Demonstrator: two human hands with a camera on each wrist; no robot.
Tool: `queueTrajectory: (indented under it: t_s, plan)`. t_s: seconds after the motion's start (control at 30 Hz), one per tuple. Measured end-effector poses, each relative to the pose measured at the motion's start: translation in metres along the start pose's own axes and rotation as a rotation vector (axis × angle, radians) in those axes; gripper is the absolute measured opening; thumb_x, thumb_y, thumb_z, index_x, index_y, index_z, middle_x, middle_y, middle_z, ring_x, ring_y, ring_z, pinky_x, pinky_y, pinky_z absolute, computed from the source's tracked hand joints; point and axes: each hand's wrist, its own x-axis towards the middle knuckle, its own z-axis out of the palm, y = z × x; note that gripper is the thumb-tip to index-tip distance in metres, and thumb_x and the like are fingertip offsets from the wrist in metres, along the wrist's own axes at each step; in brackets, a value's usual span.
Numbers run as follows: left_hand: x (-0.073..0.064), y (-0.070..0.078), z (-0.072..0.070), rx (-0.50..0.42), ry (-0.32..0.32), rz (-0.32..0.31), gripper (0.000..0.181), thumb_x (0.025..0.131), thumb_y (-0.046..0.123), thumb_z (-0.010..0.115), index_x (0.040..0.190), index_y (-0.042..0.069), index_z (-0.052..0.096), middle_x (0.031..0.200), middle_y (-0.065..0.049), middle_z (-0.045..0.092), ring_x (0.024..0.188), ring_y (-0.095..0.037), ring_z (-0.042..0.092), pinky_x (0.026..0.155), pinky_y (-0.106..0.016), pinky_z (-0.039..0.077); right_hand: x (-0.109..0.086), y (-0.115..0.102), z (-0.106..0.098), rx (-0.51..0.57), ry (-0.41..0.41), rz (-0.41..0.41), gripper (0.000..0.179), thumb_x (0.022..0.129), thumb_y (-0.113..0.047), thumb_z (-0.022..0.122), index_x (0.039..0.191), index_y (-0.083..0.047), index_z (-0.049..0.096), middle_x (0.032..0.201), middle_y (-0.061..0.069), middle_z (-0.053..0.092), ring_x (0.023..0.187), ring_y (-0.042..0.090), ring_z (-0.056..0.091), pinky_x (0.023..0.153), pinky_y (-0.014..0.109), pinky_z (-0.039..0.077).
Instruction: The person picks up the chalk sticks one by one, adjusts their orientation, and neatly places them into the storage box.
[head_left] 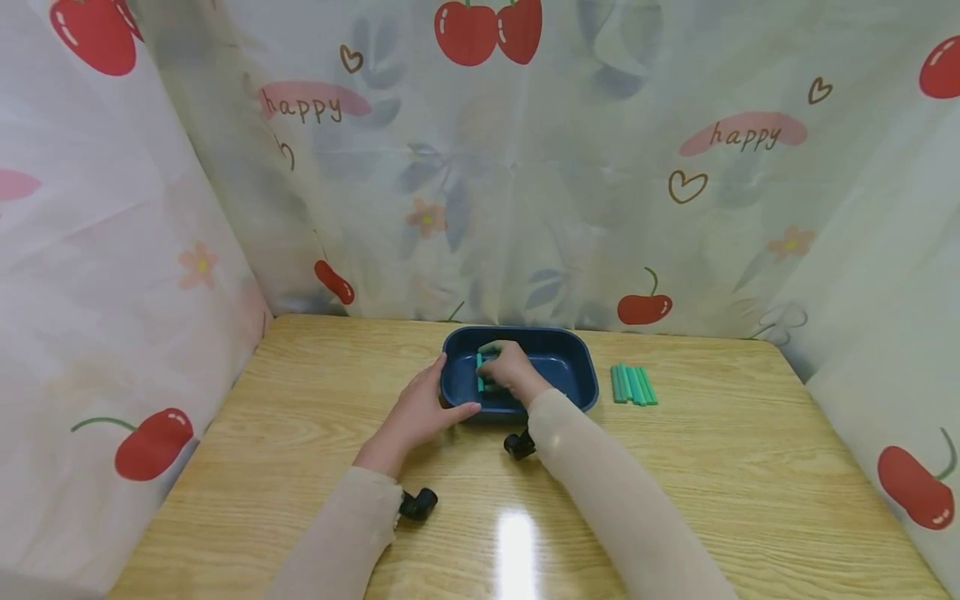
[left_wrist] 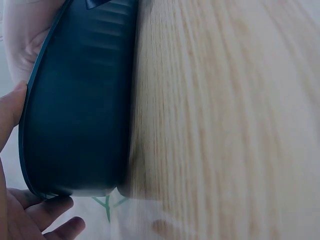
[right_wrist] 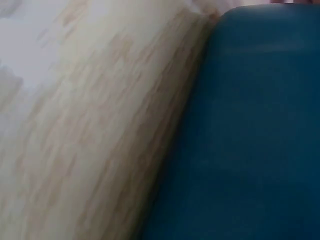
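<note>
A dark blue rectangular tub (head_left: 558,377) with rounded corners stands on the wooden table. My left hand (head_left: 422,403) grips its left end, the thumb at the near rim and the fingers along the left side. In the left wrist view, fingertips (left_wrist: 56,210) reach around the tub wall (left_wrist: 80,105). My right hand (head_left: 513,372) is inside the tub and pinches a thin green stick (head_left: 480,373) near the left end. The right wrist view has only the tub's outer wall (right_wrist: 250,130), with the right fingers mostly out of sight.
Several green sticks (head_left: 633,385) lie side by side on the table to the right of the tub. A patterned curtain (head_left: 510,183) rises behind the wooden table (head_left: 750,467) and along both sides. Black wrist cameras (head_left: 420,504) stick out below both hands.
</note>
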Motion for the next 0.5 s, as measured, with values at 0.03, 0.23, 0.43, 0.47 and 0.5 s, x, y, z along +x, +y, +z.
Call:
queueTrajectory:
  t_s: [0.03,0.23,0.43,0.47,0.5]
  plan:
    - [0.0,-0.0004,0.0005,0.0,0.0,-0.003,0.108,0.083,0.057,0.075,0.162,0.013,0.015,0.162,-0.013,0.028,0.148,-0.032,0.027,0.117,-0.052,0.029,0.0,0.0003,0.0008,-0.009,-0.001,0.004,0.045,0.087,0.007,0.066,0.132,0.002,0.06,0.099,0.014,0.061,0.076,0.02,0.06,0.064,0.034,0.06]
    - [0.0018,-0.0025,0.0028,-0.008,0.005,0.0,0.107,0.083,0.056,0.076,0.162,0.014,0.016,0.162,-0.012,0.028,0.148,-0.032,0.027,0.117,-0.052,0.029,0.0,0.0001,0.0055,-0.053,-0.007,0.031,0.045,0.086,0.005,0.068,0.131,0.0,0.061,0.099,0.014,0.059,0.073,0.021,0.06,0.061,0.032,0.058]
    - [0.001,-0.0013,0.0013,-0.011,0.002,0.0,0.107,0.084,0.055,0.076,0.162,0.013,0.015,0.163,-0.011,0.028,0.149,-0.031,0.026,0.117,-0.052,0.028,0.002,0.0011,0.0099,-0.059,-0.003,0.031,0.045,0.086,0.006,0.066,0.13,0.0,0.061,0.101,0.015,0.061,0.072,0.021,0.062,0.062,0.033,0.059]
    - [0.001,-0.0012,0.0011,-0.012,0.003,-0.001,0.107,0.084,0.055,0.076,0.162,0.013,0.015,0.163,-0.011,0.028,0.148,-0.031,0.026,0.117,-0.052,0.028,0.0015,0.0006,0.0101,-0.053,-0.006,0.028,0.045,0.086,0.006,0.066,0.13,0.0,0.061,0.102,0.016,0.062,0.072,0.021,0.062,0.063,0.034,0.06]
    - [0.001,-0.0012,0.0011,-0.011,0.003,-0.002,0.107,0.084,0.055,0.076,0.162,0.013,0.016,0.162,-0.011,0.028,0.148,-0.031,0.026,0.117,-0.052,0.028,0.001,0.0002,0.0097,-0.048,-0.01,0.021,0.045,0.086,0.007,0.065,0.13,0.0,0.061,0.104,0.015,0.062,0.073,0.022,0.062,0.063,0.034,0.06]
